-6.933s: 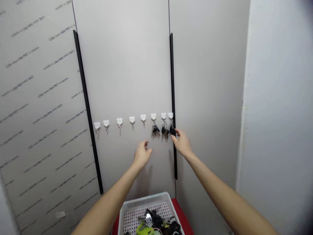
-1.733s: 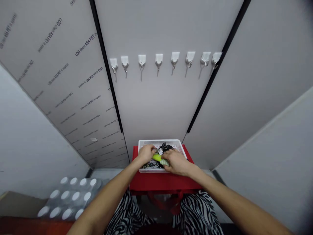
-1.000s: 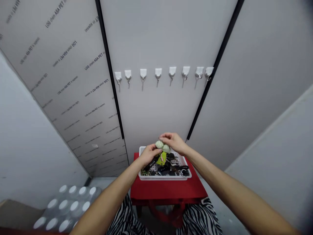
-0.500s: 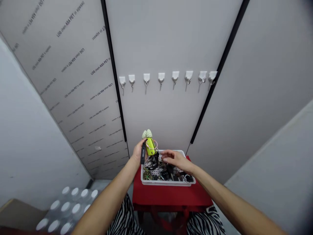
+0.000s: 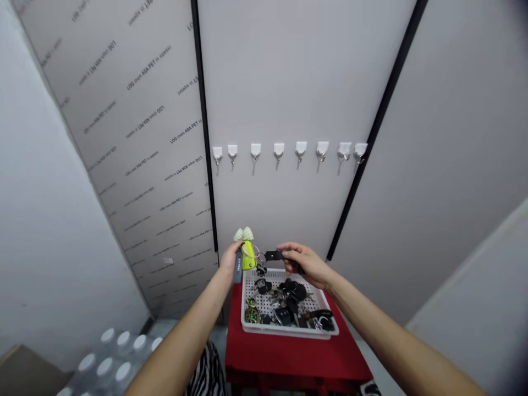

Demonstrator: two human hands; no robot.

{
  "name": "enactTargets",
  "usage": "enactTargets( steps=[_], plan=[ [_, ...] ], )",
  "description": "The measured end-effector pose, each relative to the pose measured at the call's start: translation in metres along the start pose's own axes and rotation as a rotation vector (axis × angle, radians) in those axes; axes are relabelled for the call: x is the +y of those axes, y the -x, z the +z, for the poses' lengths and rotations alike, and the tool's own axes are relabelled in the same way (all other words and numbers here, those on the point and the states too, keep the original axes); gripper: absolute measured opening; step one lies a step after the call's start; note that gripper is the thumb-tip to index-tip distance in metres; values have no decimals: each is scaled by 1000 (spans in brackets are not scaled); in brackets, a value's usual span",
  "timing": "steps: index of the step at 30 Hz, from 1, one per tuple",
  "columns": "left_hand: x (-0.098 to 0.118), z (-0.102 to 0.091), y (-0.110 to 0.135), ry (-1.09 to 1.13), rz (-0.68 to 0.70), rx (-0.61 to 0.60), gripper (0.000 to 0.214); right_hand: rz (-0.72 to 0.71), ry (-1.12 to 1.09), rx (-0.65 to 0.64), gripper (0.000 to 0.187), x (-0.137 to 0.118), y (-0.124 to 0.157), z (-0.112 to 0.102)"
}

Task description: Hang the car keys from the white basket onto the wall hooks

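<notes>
Left hand gripping lime key fob; right hand apparently pinching black key fob, above white plastic tray, lower center.

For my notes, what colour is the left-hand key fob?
Yellow-green fob, shown best in the head view.

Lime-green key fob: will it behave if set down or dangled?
The rounded lime-green fob would probably roll or tip if set down. Its metal ring and black strap look loose, so dangled it will likely swing and twist.
</notes>
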State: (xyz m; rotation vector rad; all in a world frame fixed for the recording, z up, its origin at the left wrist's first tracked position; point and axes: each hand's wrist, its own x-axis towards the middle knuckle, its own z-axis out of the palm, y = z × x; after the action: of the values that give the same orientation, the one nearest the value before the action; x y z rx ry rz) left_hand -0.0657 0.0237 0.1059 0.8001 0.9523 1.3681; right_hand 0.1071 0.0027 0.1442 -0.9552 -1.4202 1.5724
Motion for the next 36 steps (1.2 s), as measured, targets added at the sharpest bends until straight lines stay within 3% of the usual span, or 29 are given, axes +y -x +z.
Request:
enactTargets(
  steps=[2,4,7,9,10,15,20,24,27,32,36],
  plan=[
    [6,1,2,-135,67,43,23,-32,13,7,18,-23,-5,7],
    [14,5,9,-288,213,36,34,-44,81,6,14,-42,-12,17],
    [30,18,19,-436,408,-184,35,-40,262,-39,10,-61,-23,36],
    [40,26,23,-442,453,-324,25,-56,332,-52,9,-70,-29,46],
    [46,29,23,-425,463,-338,23,-74,332,-57,9,-74,-32,50],
    [76,30,19,-322,528,-116,23,-271,269,-165,16,-97,-45,65],
    [104,23,9,-182,525,-7,21,-457,294,118,17,-109,-75,92],
    [126,13,-5,-23,581,160,27,-499,135,215,26,-114,-105,118],
    [143,5,-17,42,602,207,25,-559,122,283,27,-120,-127,132],
    [165,1,-37,33,672,246,20,-673,291,375,17,-129,-158,141],
    [165,-3,-53,-36,672,301,19,-670,440,445,18,-129,-170,139]
  ],
)
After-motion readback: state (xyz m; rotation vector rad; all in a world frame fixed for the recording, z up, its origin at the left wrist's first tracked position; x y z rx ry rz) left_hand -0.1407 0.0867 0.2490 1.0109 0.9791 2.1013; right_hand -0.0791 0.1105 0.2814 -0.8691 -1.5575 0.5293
